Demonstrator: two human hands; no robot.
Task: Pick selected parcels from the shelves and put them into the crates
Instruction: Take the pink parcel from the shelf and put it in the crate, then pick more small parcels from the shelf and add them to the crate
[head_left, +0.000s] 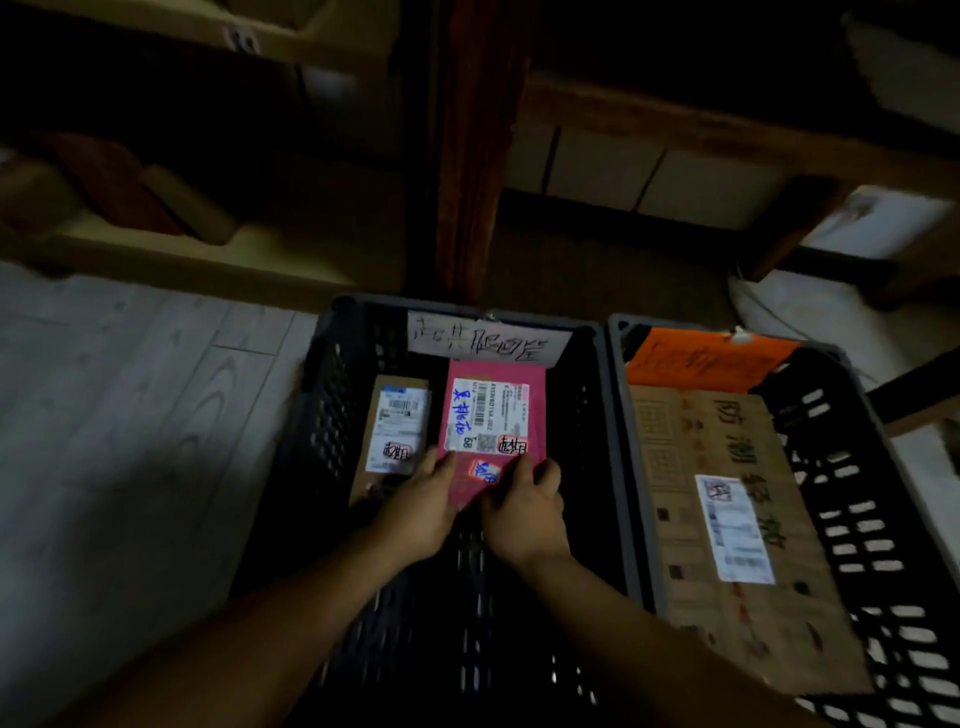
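- I am watching the pink parcel (493, 415) sitting low in the left crate (332, 415), toward its far end, under the paper sign (483, 343).
- The left hand (423, 499) and right hand (524, 506) are both grasping its near edge. I cannot tell whether it is resting on the crate floor.
- If they are letting go while it is hanging tilted, I am expecting it to flop or slide.
- It is lying just beside the brown parcel (397, 431), so a sideways nudge risks riding one over the other and hiding a label.
- The right crate (831, 467), holding a large carton (691, 493), is standing close by, so in this dim light I am worrying about mixing up the crates.
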